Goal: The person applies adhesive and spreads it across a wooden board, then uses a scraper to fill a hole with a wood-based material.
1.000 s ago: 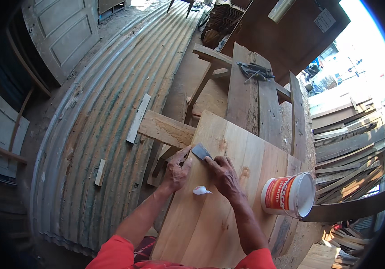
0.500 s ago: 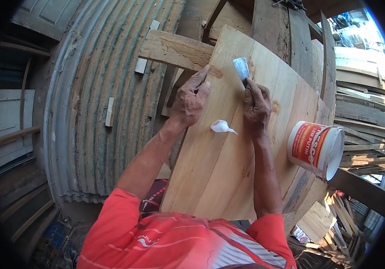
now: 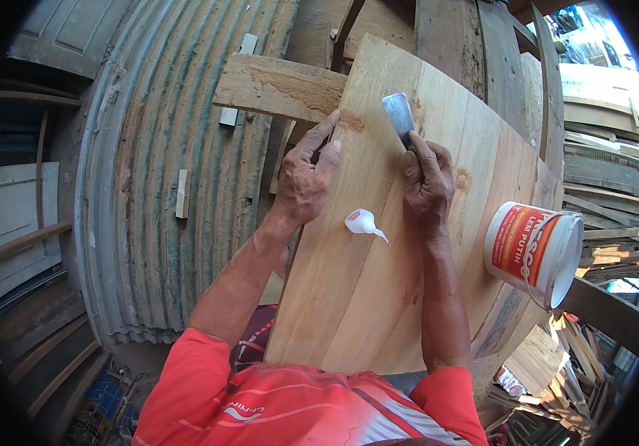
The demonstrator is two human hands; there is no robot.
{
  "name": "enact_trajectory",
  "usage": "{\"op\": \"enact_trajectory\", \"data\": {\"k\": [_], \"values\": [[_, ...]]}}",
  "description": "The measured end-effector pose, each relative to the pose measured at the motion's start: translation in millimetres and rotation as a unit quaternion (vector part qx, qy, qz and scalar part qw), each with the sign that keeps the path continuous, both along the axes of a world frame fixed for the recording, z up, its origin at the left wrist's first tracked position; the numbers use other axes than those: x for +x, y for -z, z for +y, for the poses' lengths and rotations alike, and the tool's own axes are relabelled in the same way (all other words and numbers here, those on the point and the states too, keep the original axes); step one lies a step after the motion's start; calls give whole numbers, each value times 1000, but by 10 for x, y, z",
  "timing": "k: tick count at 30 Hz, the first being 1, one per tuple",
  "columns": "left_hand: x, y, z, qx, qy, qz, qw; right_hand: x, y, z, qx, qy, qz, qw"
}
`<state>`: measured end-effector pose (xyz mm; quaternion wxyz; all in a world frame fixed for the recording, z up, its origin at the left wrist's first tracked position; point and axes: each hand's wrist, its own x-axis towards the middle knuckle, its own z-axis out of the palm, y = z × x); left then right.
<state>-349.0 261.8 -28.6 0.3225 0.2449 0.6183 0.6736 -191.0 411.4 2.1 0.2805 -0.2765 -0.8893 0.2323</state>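
A broad panel of joined wooden boards [image 3: 334, 297] lies in front of me. My right hand [image 3: 429, 178] is closed round a putty knife [image 3: 399, 117], its flat metal blade pointing away from me over the panel. Along the panel's left edge rests my left hand [image 3: 308, 175], fingers stretched out and holding nothing. Its fingertips touch the edge near a brown, sawdust-like patch [image 3: 352, 121]. Between my forearms a small white squeeze bottle [image 3: 364, 222] with a thin nozzle lies on its side. Another brown patch [image 3: 463, 181] marks the wood right of the knife.
A white bucket [image 3: 516, 245] with a red label stands on the panel's right side. From the upper left edge a rough plank [image 3: 278, 83] juts out. Corrugated sheeting [image 3: 178, 141] with small wood blocks lies left. Scrap wood [image 3: 565, 364] is piled lower right.
The whole view has shifted slightly. Both hands keep nearly the same places on the panel, and the putty knife's blade has turned a little. The bottle and bucket stay put.
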Motion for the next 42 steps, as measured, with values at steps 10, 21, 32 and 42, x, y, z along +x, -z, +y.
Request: {"op": "enact_trajectory", "data": {"k": [10, 21, 32, 42], "values": [[-9, 1, -8, -9, -3, 5, 1000, -27, 16, -10, 16, -5, 1, 1000], [-21, 36, -1, -7, -1, 7, 1000, -31, 4, -13, 23, -2, -16, 1000], [-24, -63, 9, 0, -2, 26, 1000, -31, -27, -14, 21, 7, -19, 1000], [-9, 3, 5, 4, -3, 1, 1000, -33, 11, -29, 23, 14, -12, 1000]]}}
